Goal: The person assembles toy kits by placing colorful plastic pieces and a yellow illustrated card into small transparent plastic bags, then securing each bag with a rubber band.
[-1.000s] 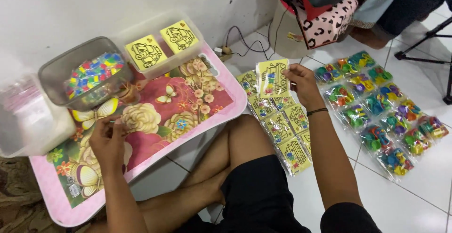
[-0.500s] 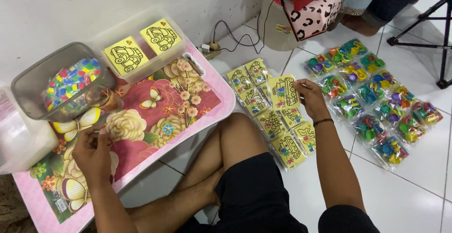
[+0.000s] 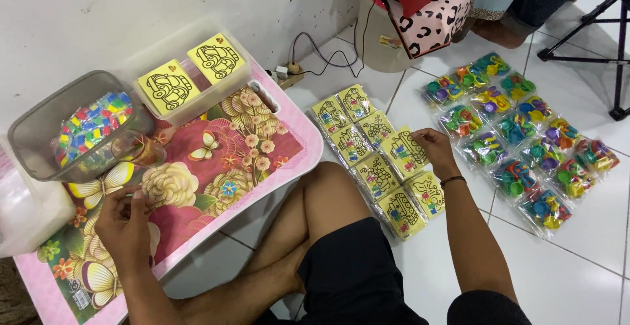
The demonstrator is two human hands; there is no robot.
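My right hand (image 3: 434,149) reaches out over the tiled floor, fingertips pinching the edge of a yellow picture-card packet (image 3: 403,149). That packet lies among several like it in rows (image 3: 367,174) beside my knee. My left hand (image 3: 125,223) rests on the pink floral low table (image 3: 216,157) with its fingers curled together. Whether anything small is pinched in them is hidden. Just beyond the left hand stands a grey tub (image 3: 39,138) of small coloured pieces.
A clear box (image 3: 190,75) with two yellow cards stands at the table's back. A white plastic container (image 3: 26,213) sits at the far left. Bags of bright plastic toys (image 3: 525,148) cover the floor on the right. A bin (image 3: 387,29), cables (image 3: 315,52) and tripod legs (image 3: 617,56) stand behind.
My right hand has carried the yellow packet down and to the right, and it now lies in the row. The left hand has stayed on the table.
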